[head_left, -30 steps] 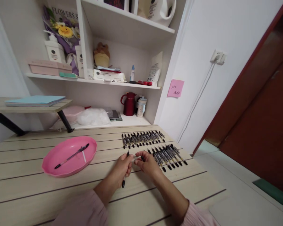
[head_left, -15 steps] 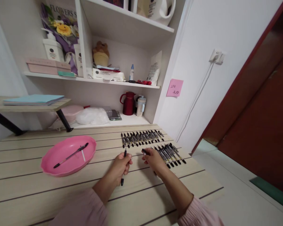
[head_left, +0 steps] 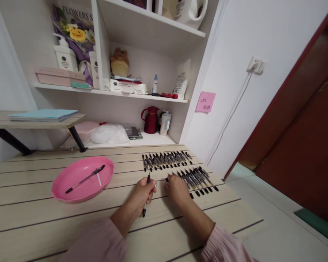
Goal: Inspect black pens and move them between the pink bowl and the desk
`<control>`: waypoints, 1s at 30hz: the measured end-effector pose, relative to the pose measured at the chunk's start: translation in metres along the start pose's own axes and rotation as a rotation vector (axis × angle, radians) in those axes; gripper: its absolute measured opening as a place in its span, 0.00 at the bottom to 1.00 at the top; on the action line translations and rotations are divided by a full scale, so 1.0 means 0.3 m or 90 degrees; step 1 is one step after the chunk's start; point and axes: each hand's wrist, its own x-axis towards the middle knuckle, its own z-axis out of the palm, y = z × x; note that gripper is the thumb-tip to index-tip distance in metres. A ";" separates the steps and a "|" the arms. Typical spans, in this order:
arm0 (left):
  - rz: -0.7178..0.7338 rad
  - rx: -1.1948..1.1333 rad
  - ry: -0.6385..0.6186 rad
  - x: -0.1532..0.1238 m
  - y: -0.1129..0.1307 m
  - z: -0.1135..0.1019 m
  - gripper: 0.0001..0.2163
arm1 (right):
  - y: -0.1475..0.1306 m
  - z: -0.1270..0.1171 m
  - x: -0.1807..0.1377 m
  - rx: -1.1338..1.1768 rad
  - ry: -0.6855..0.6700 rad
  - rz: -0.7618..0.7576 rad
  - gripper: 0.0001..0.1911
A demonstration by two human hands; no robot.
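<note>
Gripped a slim black plastic pen [head_left: 144, 209] in the clenched left hand [head_left: 142, 194], over the pale slatted wooden table [head_left: 30, 218], long axis pointing away. Rested the curled right hand [head_left: 175, 189] just beside, touching the near row of black pens [head_left: 199, 180]; could not tell its grasp.

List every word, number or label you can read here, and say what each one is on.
"FLOWERS S": on the bouquet wrapping; the rest is hidden.
"250", or so it seems: handwritten on the pink sticky note; its second line is unreadable.
Too small to read: print on the pump bottle, wipes pack and white pouch.
Nothing legible: the pen in the left hand, and the rows of pens.
</note>
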 end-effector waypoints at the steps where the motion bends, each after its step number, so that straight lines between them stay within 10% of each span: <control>1: -0.002 0.001 0.000 0.000 0.000 0.000 0.09 | -0.001 0.002 -0.002 0.000 -0.002 0.000 0.08; 18: -0.013 -0.001 -0.057 0.002 -0.009 0.001 0.12 | 0.118 -0.049 -0.035 0.263 0.099 0.035 0.10; 30: -0.008 0.011 -0.051 -0.011 -0.008 0.014 0.11 | 0.045 0.002 -0.046 -0.027 0.059 0.018 0.13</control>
